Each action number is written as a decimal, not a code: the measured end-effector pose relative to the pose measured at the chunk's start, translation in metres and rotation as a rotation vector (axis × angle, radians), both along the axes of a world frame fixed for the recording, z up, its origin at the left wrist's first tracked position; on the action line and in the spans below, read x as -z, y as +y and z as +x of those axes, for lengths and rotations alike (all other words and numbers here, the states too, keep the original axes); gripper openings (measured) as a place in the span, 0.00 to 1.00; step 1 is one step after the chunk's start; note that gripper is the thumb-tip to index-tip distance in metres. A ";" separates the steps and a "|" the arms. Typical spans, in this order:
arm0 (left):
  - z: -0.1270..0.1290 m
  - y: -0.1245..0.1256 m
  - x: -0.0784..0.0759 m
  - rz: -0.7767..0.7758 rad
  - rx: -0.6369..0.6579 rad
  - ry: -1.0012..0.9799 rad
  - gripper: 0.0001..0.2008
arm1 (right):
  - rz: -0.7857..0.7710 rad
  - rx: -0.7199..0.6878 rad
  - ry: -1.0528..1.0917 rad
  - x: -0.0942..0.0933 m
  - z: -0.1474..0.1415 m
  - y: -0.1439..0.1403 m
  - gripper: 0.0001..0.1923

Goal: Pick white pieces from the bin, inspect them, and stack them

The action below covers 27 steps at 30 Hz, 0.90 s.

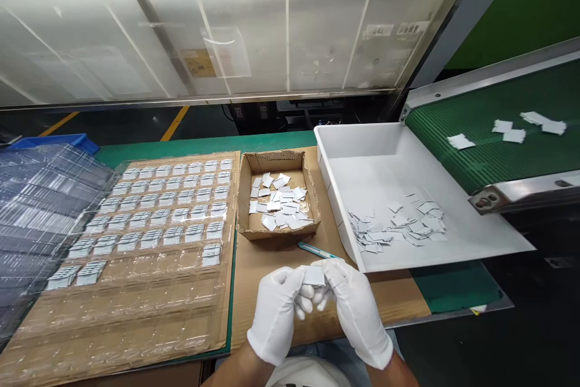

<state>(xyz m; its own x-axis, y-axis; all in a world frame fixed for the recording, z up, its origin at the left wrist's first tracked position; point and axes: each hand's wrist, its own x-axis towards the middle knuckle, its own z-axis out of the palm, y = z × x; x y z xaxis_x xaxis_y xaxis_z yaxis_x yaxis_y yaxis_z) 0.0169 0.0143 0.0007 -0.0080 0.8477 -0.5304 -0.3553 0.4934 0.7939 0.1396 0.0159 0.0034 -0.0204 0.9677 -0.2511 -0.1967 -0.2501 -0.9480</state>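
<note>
Both hands wear white gloves and meet above the brown cardboard sheet [254,290] at the table's front. Between them is a small, flat, white rectangular piece [313,276]. My left hand [278,308] pinches its left edge, and my right hand [356,305] grips its right edge. Some fingertips curl beneath the piece and are partly hidden. Just beyond the hands lies a light-blue utility knife [319,250]. Farther back stands an open cardboard box [277,234] with a loose heap of similar white pieces [285,200] in it.
On the left, a clear plastic tray [149,284] holds rows of stacked white pieces. Stacked clear trays [40,194] and a blue bin [77,142] stand beyond it. At right, a green conveyor [534,151] carries pieces above a white bin [362,163]. A transparent panel [254,25] hangs ahead.
</note>
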 end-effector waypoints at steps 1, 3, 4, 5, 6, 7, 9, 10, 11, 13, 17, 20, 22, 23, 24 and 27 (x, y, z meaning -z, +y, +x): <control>0.000 0.000 0.001 -0.008 0.000 -0.002 0.27 | 0.000 0.000 -0.008 0.001 0.000 0.000 0.19; 0.000 0.001 0.003 -0.017 0.008 -0.004 0.27 | -0.003 -0.003 -0.017 0.001 0.000 0.001 0.19; 0.000 0.001 0.004 -0.019 0.011 -0.006 0.27 | -0.005 -0.006 -0.017 0.000 0.000 0.001 0.19; 0.000 0.001 0.004 -0.023 0.012 -0.008 0.28 | -0.007 -0.006 -0.019 0.000 0.000 0.002 0.19; 0.000 0.001 0.004 -0.027 0.011 -0.011 0.27 | -0.008 -0.005 -0.021 -0.001 0.000 0.002 0.19; 0.000 0.001 0.004 -0.030 0.010 -0.013 0.27 | -0.009 -0.002 -0.025 -0.002 0.000 0.003 0.19; 0.000 0.001 0.004 -0.033 0.010 -0.014 0.27 | -0.012 0.003 -0.036 -0.004 0.000 0.004 0.19; 0.000 0.001 0.004 -0.033 0.011 -0.012 0.27 | -0.015 0.005 -0.039 -0.004 0.000 0.004 0.19; 0.000 0.001 0.004 -0.032 0.013 -0.010 0.27 | -0.017 0.007 -0.041 -0.005 0.000 0.004 0.20; 0.000 0.002 0.004 -0.029 0.012 -0.005 0.27 | -0.023 0.009 -0.040 -0.005 0.000 0.004 0.20; 0.001 0.003 0.004 -0.016 0.013 -0.024 0.27 | -0.029 0.004 -0.028 -0.004 0.000 0.004 0.20; 0.001 0.003 0.005 -0.022 0.020 -0.063 0.27 | -0.016 -0.003 -0.033 -0.002 0.002 0.005 0.19; 0.002 0.003 0.007 -0.025 0.036 -0.098 0.26 | -0.007 -0.003 -0.049 -0.002 0.003 0.005 0.18; 0.002 0.003 0.007 -0.021 0.047 -0.117 0.26 | -0.002 -0.002 -0.062 -0.001 0.003 0.005 0.18; 0.003 0.002 0.008 -0.016 0.059 -0.137 0.26 | 0.005 0.000 -0.078 -0.001 0.003 0.006 0.18; 0.004 0.001 0.009 0.002 0.078 -0.173 0.26 | 0.016 0.012 -0.136 0.001 0.004 0.006 0.18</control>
<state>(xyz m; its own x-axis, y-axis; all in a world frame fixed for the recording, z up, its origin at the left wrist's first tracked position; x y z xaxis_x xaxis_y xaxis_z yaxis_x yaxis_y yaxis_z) 0.0206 0.0157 -0.0081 0.1495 0.8433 -0.5162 -0.4474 0.5232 0.7253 0.1432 0.0223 0.0028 0.0246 0.9716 -0.2355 -0.0693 -0.2334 -0.9699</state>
